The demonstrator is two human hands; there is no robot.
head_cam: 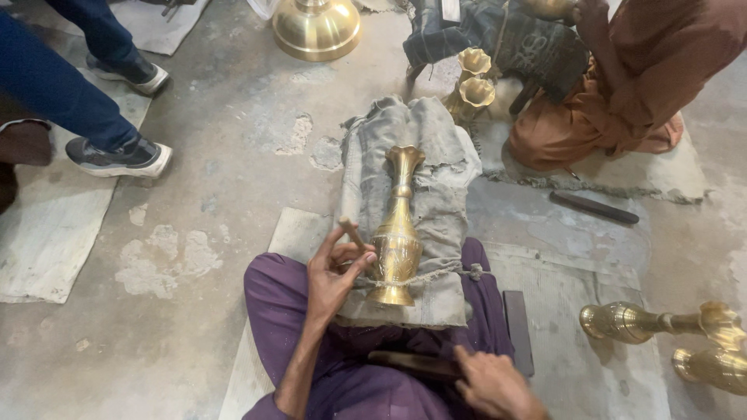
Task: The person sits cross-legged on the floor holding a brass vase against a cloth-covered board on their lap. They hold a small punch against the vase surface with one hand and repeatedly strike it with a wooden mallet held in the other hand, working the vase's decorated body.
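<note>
Pinching a short wooden-handled punch [352, 232], left hand [333, 274] has its fingers [359, 263] curled shut round it, tip against the belly of the brass vase [398, 233]. Right hand [498, 386], at 5 o'clock from the vase, is closed round a dark mallet [411, 364] lying across the purple-trousered lap.

Vase lies on its side on a grey cloth pad [436, 155], mouth at 12, foot at 6, resting over the person's knees. Likely heavy, rigid, smooth and prone to roll; the narrow neck or the flared foot look the surest places to hold. Mouth shows dark, contents not visible.

Outward: dark flat bar [517, 330] just beside the pad at 4 o'clock, another dark tool [594, 208] at 2. Two more vases [669, 323] lie at 3 o'clock, a pair of fluted vases [471, 82] at 12, big brass base [316, 29] at 11. A person in rust-brown clothes [622, 85] sits at 1, blue-trousered legs and shoes [117, 155] at 10.
</note>
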